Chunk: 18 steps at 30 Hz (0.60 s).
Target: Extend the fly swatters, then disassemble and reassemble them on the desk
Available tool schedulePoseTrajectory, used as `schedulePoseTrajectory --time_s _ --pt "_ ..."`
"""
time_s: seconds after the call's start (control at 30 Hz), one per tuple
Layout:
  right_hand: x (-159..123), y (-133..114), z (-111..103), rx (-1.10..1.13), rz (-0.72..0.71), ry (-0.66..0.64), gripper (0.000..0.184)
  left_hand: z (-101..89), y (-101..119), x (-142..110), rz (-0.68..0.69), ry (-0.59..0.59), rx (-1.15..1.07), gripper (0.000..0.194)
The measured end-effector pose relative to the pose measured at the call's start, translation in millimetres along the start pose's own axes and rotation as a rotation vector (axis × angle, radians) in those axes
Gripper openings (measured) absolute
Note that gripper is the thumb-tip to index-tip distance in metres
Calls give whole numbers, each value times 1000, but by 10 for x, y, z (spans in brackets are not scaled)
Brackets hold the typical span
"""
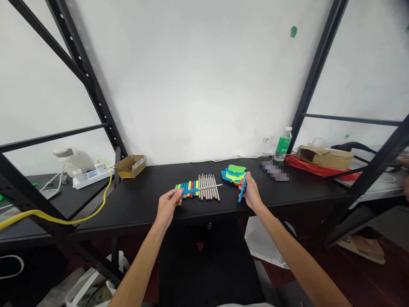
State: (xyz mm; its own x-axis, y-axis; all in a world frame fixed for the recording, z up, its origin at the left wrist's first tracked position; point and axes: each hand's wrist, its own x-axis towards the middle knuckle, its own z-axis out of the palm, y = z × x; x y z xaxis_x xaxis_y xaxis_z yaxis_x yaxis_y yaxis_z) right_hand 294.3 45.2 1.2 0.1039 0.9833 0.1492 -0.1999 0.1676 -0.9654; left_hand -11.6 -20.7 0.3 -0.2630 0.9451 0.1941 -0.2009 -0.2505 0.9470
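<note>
Two hands are in front of me through the head camera, both closed on something. With the left hand [168,203] I see a blue-handled stick [191,190] pinched between thumb and fingers, its thin pale end pointing to the right. That stick lies across my view of a row of coloured tubes [189,185] in yellow, green, blue and red, and its tip passes over a row of grey sticks [210,194] just to their right. Whether it touches either row I cannot tell.

The right hand [251,192] has a blue tube [242,190] in its grip, held at a slant with the lower end toward the near edge of the black table [140,215]. Just behind that hand I make out a loose pile of coloured cards [237,169], green, blue and yellow with a bit of red, overlapping one another.

Farther left on the tabletop sits a small open cardboard box [130,167], with a yellow cable [104,198] beyond it running to a white power strip [92,178]. Toward the right I have a green-labelled bottle [283,146] standing upright near the wall [204,85], and beside it a patch too pixelated to read.
</note>
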Motion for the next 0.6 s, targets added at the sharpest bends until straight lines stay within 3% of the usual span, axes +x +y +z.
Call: schedulePoseTrajectory --time_s 0.1,0.6 --pt "7 56 -1 63 6 -5 60 -5 4 3 -30 0 -40 37" --pt "32 102 -16 -69 9 -40 44 -33 10 45 -49 77 -197 34"
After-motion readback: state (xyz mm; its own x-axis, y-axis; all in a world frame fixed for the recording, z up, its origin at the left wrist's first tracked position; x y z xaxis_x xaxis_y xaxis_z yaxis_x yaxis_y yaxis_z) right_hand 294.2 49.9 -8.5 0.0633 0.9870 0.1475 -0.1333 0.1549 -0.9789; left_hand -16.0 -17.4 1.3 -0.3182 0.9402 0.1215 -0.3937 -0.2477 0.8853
